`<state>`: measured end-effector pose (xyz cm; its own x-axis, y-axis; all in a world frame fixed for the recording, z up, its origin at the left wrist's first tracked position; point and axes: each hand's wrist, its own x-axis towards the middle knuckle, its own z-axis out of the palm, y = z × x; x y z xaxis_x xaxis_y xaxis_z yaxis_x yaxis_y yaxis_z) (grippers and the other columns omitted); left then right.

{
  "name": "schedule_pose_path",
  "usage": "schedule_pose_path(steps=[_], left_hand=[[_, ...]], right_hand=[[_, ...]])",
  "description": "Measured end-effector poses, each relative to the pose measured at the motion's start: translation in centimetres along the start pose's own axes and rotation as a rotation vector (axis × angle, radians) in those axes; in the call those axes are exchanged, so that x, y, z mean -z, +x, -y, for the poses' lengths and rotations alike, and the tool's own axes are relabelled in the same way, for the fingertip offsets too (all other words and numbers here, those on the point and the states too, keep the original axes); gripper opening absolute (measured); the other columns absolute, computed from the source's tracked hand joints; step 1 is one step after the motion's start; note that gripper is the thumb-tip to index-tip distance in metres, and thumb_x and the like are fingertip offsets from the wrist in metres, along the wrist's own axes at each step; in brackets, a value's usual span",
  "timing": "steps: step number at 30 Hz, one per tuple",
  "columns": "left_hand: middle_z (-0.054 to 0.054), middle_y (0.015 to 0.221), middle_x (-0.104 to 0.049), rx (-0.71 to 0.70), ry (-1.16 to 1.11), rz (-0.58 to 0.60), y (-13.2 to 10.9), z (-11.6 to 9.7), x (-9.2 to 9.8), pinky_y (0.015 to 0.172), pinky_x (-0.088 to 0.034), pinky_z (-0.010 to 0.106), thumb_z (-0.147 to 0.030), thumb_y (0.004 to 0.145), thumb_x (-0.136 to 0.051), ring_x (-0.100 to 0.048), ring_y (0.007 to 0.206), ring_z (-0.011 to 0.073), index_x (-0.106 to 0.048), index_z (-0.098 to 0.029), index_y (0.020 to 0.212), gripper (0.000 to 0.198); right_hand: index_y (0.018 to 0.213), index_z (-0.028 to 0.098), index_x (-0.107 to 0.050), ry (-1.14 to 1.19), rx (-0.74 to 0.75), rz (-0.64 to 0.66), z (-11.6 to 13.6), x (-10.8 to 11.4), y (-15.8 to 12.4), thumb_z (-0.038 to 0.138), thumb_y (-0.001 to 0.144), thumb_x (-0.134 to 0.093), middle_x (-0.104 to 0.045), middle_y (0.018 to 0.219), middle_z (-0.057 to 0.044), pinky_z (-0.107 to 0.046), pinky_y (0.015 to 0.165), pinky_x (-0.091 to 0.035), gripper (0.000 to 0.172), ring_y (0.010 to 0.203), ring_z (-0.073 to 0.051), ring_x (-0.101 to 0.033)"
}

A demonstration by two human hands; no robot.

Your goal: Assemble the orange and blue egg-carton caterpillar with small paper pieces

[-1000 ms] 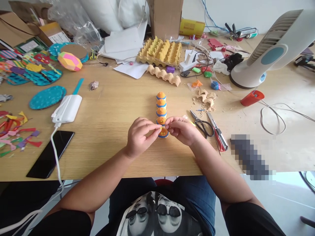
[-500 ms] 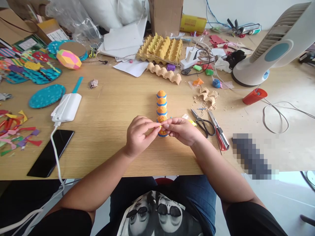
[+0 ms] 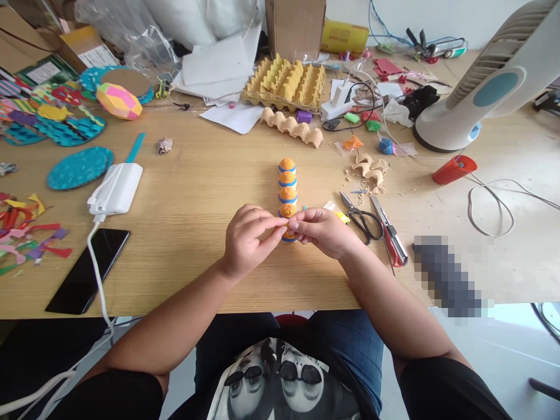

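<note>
A caterpillar-like strip of egg-carton cups [image 3: 287, 179], orange on top with blue bands, stands upright to my view in the middle of the table. Over its near end, my left hand [image 3: 251, 238] and my right hand [image 3: 321, 231] meet fingertip to fingertip. Both pinch a tiny yellow bit of modelling clay [image 3: 287, 224], mostly hidden by the fingers. Small yellow details show on the near cups, partly covered by my hands. Just beyond my right hand lies a packet of yellow clay [image 3: 342, 217].
Black-handled scissors [image 3: 362, 219] and a red utility knife [image 3: 391, 236] lie right of my hands, near carton scraps [image 3: 370, 169]. A white fan [image 3: 464, 96] and red cup [image 3: 455, 170] stand further right. Leftward are a power bank [image 3: 117, 189] and phone [image 3: 90, 268].
My fingertips have shifted slightly around the yellow bit, which now shows less. The whole view has moved a little; the objects on the table stay in place.
</note>
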<state>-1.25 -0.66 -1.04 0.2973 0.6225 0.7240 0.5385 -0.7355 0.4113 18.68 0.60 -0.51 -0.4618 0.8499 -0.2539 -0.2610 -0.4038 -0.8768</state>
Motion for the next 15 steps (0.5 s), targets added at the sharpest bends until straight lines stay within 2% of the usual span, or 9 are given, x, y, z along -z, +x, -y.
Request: schedule_pose_path(steps=[6,15], left_hand=[[0.002,0.082,-0.073,-0.037,0.006,-0.001,-0.03,0.07,-0.03,0.075,-0.051,0.032,-0.016,0.087,-0.072,-0.062,0.077,0.0157,-0.073,-0.022,0.094,0.009],[0.001,0.082,-0.074,-0.013,0.012,0.011,-0.05,0.0,-0.11,0.076,-0.051,0.033,-0.02,0.089,-0.071,-0.064,0.077,0.016,-0.074,-0.024,0.094,0.007]], right_hand=[[0.076,0.015,-0.075,-0.047,0.018,-0.008,-0.01,0.0,0.03,0.04,0.068,-0.09,-0.07,0.069,-0.002,-0.02,0.052,-0.045,0.03,0.058,-0.007,-0.056],[0.076,0.016,-0.073,-0.065,0.03,-0.011,0.14,-0.18,-0.05,0.041,0.069,-0.088,-0.069,0.069,-0.001,-0.02,0.052,-0.045,0.031,0.057,-0.008,-0.055]])
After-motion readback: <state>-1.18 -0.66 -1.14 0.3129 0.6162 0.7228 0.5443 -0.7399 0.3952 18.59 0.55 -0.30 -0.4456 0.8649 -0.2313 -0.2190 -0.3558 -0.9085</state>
